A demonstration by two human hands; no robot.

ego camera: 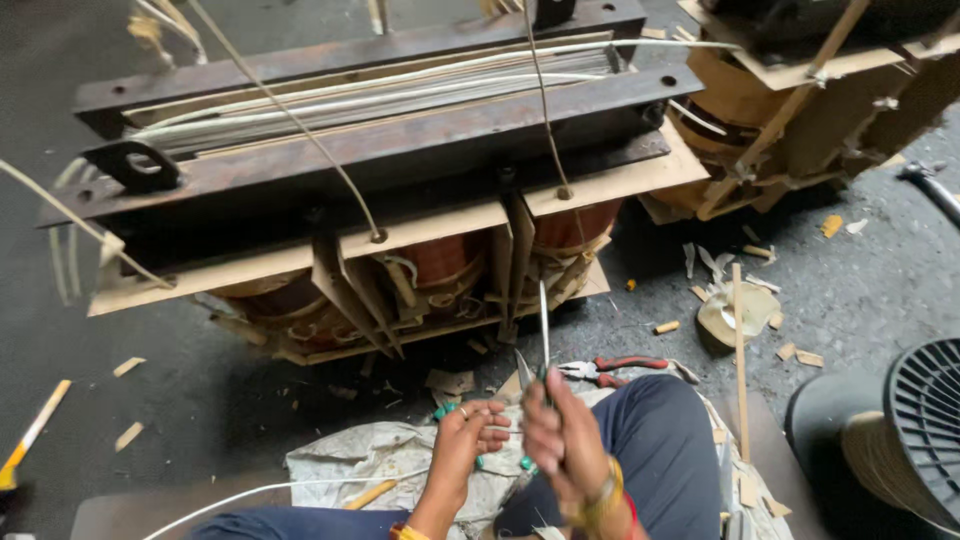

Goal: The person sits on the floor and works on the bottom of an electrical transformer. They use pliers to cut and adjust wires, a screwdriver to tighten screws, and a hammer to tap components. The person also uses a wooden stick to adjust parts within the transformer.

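The floor (860,290) is dark, rough concrete, dusty and strewn with chips of pale wood and curls of paper. On it stands a transformer core (380,150): two long, rusty steel clamps with bolt holes squeeze a stack of thin grey laminations, and pale insulated leads run along the top. Below the clamps, tan pressboard sheets (300,250) jut out flat, and under them sit round copper-coloured coils (440,262) wrapped in smooth reddish winding, braced by thin board wedges. Thin stiff wires (290,115) rise from the board and cross the steel at a slant. A second such unit (790,100) stands to the right, its board torn and its wooden sticks askew. A black ribbed fan cage (925,410) shows at the right edge. Pliers (615,370) with red handles lie on crumpled white sheeting (370,450) just beyond the person's knees, which are clad in dark blue cloth. The right hand (560,440) is closed around a slim metal tool (544,330) that points straight up towards the coils. The left hand (470,430) is curled about green-handled snips (447,410); the blur hides how firmly. The two hands nearly touch, low in the middle, before the core.
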